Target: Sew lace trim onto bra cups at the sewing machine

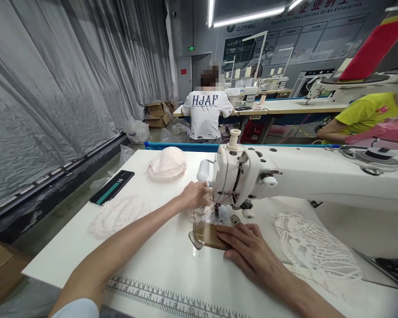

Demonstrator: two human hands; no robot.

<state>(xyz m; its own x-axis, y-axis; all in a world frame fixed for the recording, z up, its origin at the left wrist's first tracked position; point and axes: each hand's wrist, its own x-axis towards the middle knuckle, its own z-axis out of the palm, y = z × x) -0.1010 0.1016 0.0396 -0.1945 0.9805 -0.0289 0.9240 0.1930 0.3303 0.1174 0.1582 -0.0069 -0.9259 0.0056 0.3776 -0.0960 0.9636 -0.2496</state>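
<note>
A white sewing machine (232, 176) stands in front of me, its presser foot (216, 211) low over a pale pink lace piece (202, 215). My left hand (195, 195) is closed on this lace, just left of and behind the needle area; its fingertips are partly hidden by the machine head. On the near side, my right hand (248, 247) lies flat with the fingers stretched over a brown plate (208, 236) in the machine bed. No fabric shows in the right hand.
A pale padded cup (168, 164), a lace bundle (121, 215) and a phone (112, 187) lie on the table's left side. White lace (315, 247) rests under the machine arm. A printed ruler (166, 300) runs along the front. Two people (205, 110) sit beyond the table.
</note>
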